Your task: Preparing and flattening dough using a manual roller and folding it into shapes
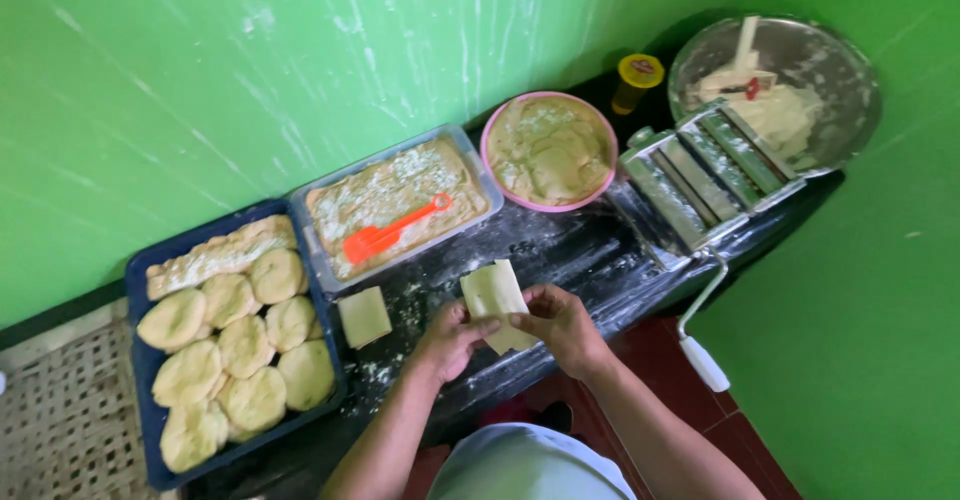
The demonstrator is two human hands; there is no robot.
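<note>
1. Both forearms come up from the bottom centre of the frame and meet just below the middle, wrists bent inward toward each other.
2. The left hand [448,340] pinches the lower left edge of a pale dough sheet [492,295], thumb on top and fingers curled underneath.
3. The right hand [562,322] grips the sheet's right side, fingers bent over its lower part, so the sheet is grasped by both hands at once.
4. The sheet stands tilted up above the floury black counter [560,250], near the centre of the frame, its top edge free.
5. Just left of the hands a small square dough piece [364,316] lies flat on the counter, apart from the held sheet.
6. At the lower left, a blue tray [140,285] filled with round dough pieces [230,360] reaches the counter's near edge.
7. Above the square piece sits a clear tub [478,165] of floured filling with an orange scoop [392,232] lying on it; to its right is a pink bowl [548,150] of the same mix.
8. At the upper right a metal pasta roller [700,180] is clamped at the counter's edge, its white-handled crank [700,345] hanging down just right of the right forearm.
9. Behind it are a metal basin [845,80] and a yellow-lidded jar [638,78] against the green wall [200,80].
10. Bare counter is confined to the strip between the tub, the roller and the near edge.
</note>
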